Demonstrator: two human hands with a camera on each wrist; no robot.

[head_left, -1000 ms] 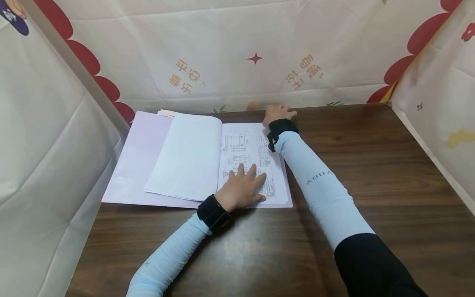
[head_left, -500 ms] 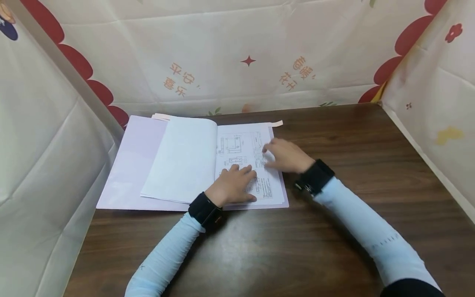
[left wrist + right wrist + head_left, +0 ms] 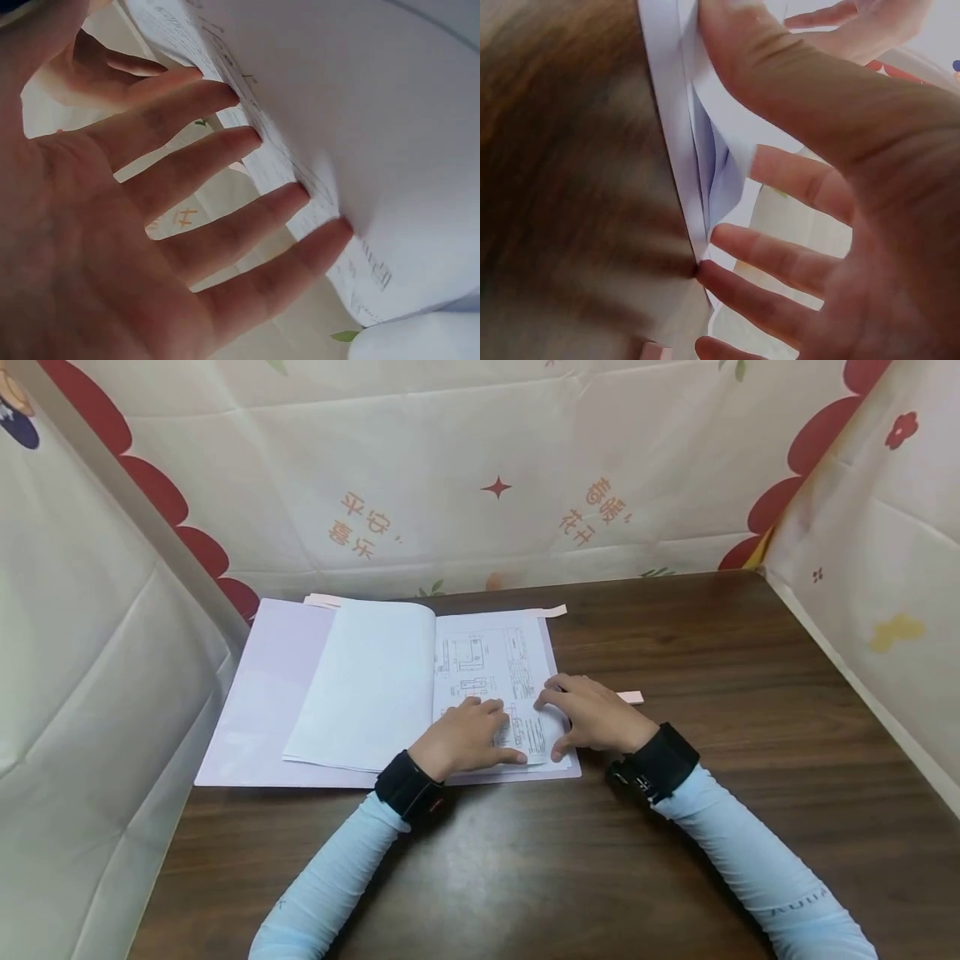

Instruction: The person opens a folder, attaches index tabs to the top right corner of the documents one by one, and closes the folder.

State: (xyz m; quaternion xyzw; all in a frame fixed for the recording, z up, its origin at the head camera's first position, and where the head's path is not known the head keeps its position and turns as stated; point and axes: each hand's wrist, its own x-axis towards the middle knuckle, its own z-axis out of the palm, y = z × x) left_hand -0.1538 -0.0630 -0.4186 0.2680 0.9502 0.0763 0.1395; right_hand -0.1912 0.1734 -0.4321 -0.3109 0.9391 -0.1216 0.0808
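A pale purple folder (image 3: pixel 262 685) lies spread on the table with a stack of sheets in it. White backs of turned pages (image 3: pixel 375 677) cover its middle; to their right shows a sheet with technical drawings (image 3: pixel 480 656). My left hand (image 3: pixel 465 739) rests on that sheet, fingers spread and fairly straight, fingertips on the paper in the left wrist view (image 3: pixel 375 135). At the sheet's right edge is my right hand (image 3: pixel 592 714), thumb near the lower corner and fingers farther up. In the right wrist view the page edge (image 3: pixel 724 176) bulges up between thumb and index finger.
Pink tabs stick out at the top right (image 3: pixel 551 611) and right side, the latter a tab (image 3: pixel 632 697) beyond my right hand. The brown wooden table (image 3: pixel 712 652) is bordered by printed cloth (image 3: pixel 495 435) at the back and both sides.
My right hand has come down from the folder's top right corner to the sheet's lower right edge, uncovering the top tab. The left hand stays on the sheet, its fingers slightly shifted.
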